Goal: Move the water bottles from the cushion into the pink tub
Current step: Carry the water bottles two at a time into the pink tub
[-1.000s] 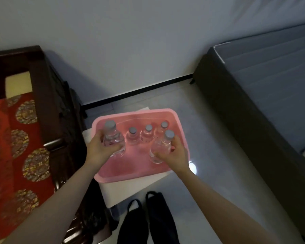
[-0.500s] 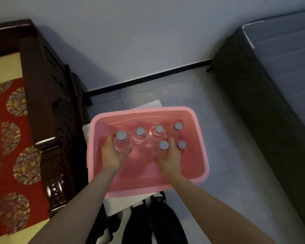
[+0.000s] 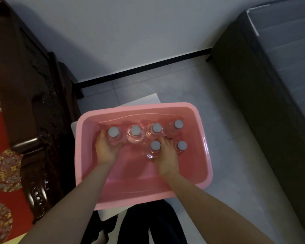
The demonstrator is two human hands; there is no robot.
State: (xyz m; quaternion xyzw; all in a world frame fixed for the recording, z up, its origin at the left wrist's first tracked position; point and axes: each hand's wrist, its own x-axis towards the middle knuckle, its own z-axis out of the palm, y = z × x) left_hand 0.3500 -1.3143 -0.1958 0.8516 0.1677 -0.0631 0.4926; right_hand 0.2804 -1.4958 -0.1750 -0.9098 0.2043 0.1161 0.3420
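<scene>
The pink tub [image 3: 205, 155] sits on a white stool below me with several clear, grey-capped water bottles standing upright inside. Along its far wall stand a left bottle [image 3: 113, 132], a second [image 3: 135, 130], a third [image 3: 156, 128] and a fourth [image 3: 178, 124]. Nearer me stand a front bottle [image 3: 155, 145] and another [image 3: 181, 146] at its right. My left hand [image 3: 106, 152] wraps the left bottle. My right hand [image 3: 165, 155] grips the front bottle, fingers reaching between the two front bottles.
A dark carved wooden seat [image 3: 33, 120] with a red patterned cushion [image 3: 2, 173] stands at the left. A dark bed frame with grey mattress [image 3: 280, 85] fills the right. A white stool [image 3: 144, 99] carries the tub. Black trouser legs [image 3: 148, 224] show below it.
Both hands have lowered their bottles into the tub, the left one into the far row and the right one into the front row. The view has tilted down over the tub.
</scene>
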